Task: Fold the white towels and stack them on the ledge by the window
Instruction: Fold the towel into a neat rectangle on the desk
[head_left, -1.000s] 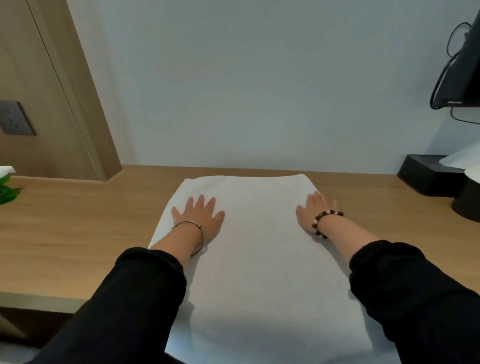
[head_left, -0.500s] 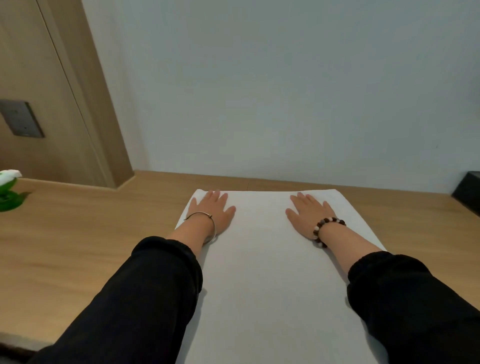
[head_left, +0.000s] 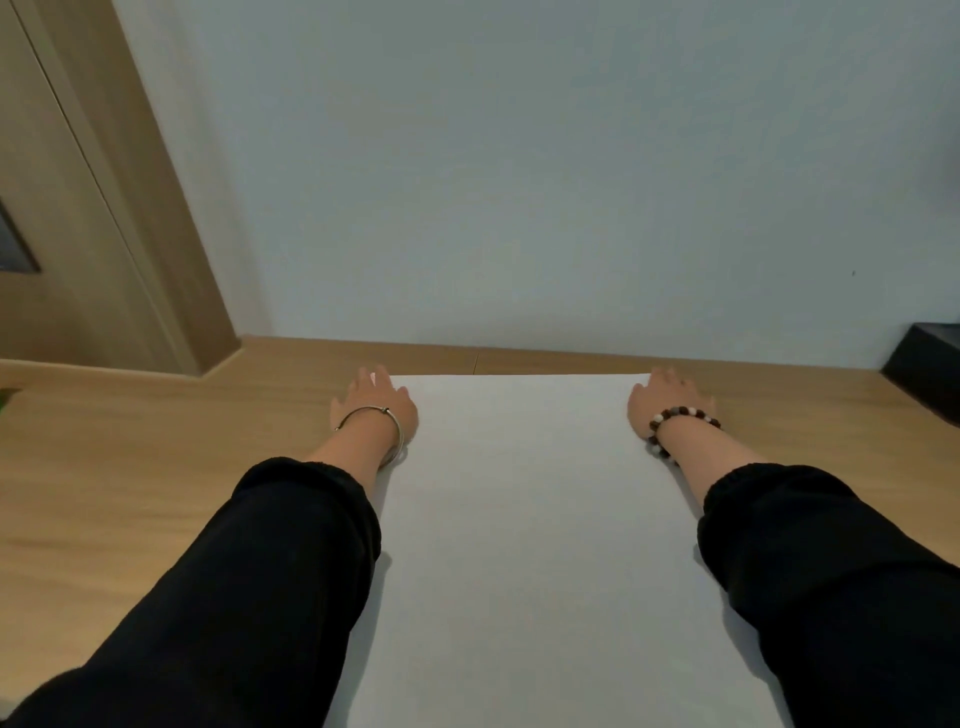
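A white towel (head_left: 524, 519) lies flat on the wooden surface (head_left: 156, 467), stretching from the near edge of the view to just short of the wall. My left hand (head_left: 376, 408) lies at the towel's far left corner, fingers straight and pointing toward the wall. At the far right corner my right hand (head_left: 667, 402) lies the same way, a bead bracelet on its wrist. Both hands seem to press flat on the corners; the fingertips are partly hidden by the backs of the hands.
A pale wall (head_left: 519, 182) rises right behind the towel's far edge. A wooden panel (head_left: 104, 234) stands at the left. A black box (head_left: 930, 364) sits at the far right on the wooden surface.
Both hands slid forward and outward over the towel, from its middle area to its far corners. The view shifted up and left; the black objects at right mostly left the view.
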